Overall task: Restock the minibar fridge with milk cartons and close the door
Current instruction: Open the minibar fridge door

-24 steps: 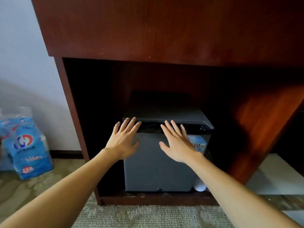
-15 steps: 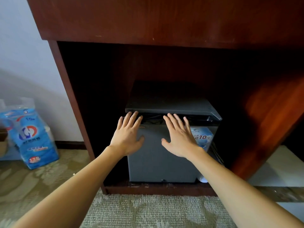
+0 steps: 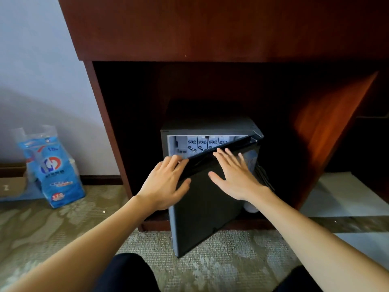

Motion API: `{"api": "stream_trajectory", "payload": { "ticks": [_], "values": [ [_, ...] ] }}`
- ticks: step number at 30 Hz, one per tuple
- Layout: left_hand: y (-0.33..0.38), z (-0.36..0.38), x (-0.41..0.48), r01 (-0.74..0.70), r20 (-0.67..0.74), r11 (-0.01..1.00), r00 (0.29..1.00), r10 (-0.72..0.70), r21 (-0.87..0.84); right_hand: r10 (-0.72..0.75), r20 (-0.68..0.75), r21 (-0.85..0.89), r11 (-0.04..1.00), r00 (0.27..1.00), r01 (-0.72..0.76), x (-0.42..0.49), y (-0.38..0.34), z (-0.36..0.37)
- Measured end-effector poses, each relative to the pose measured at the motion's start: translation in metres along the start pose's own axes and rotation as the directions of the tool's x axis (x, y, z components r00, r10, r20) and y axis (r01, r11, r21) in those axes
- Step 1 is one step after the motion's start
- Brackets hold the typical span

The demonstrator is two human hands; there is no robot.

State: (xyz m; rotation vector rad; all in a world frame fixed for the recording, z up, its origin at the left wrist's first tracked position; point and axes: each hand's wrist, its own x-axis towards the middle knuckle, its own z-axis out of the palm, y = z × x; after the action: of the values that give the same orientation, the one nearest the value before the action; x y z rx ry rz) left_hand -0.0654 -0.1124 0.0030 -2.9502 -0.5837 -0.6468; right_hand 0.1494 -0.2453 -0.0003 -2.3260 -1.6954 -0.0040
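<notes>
The small grey minibar fridge [image 3: 210, 126] stands in a dark wooden cabinet niche. Its dark door [image 3: 202, 209] hangs partly ajar, hinged on the right, its free edge swung out toward me. Through the gap at the top a row of white milk cartons [image 3: 202, 144] with dark print stands upright on the upper shelf. My left hand [image 3: 166, 183] lies over the door's upper left corner, fingers spread past the edge, thumb on the front. My right hand [image 3: 233, 175] is flat on the door's upper front, fingers apart. Neither hand holds a carton.
The reddish wooden cabinet [image 3: 210, 28] overhangs the niche, with its side panel [image 3: 105, 133] at the left. A blue tissue pack [image 3: 54, 171] and a cardboard box [image 3: 10, 185] sit on the patterned carpet at the left. A pale slab [image 3: 341, 194] lies at the right. My dark-clad knees [image 3: 126, 272] are at the bottom.
The door was shut flat under both palms; now it stands ajar with cartons visible inside. The view has pulled back and my hands have come toward me with the door.
</notes>
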Motion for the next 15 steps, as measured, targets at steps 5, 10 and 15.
{"api": "stream_trajectory", "payload": {
  "ticks": [5, 10, 15],
  "values": [
    [0.056, -0.016, -0.021, -0.164, 0.004, 0.981, 0.986, 0.165, -0.108, 0.044, 0.031, 0.023, 0.999, 0.999, -0.044, -0.065, 0.005, -0.020],
    [0.107, -0.014, -0.025, -0.300, 0.012, 0.929, 0.951, 0.310, -0.215, 0.088, 0.012, 0.134, 0.987, 0.996, -0.089, -0.134, 0.021, -0.032],
    [0.158, -0.002, -0.011, -0.382, 0.034, 0.873, 0.911, 0.411, -0.303, 0.174, -0.030, 0.224, 0.961, 0.984, -0.163, -0.200, 0.039, -0.048]
  ]
}}
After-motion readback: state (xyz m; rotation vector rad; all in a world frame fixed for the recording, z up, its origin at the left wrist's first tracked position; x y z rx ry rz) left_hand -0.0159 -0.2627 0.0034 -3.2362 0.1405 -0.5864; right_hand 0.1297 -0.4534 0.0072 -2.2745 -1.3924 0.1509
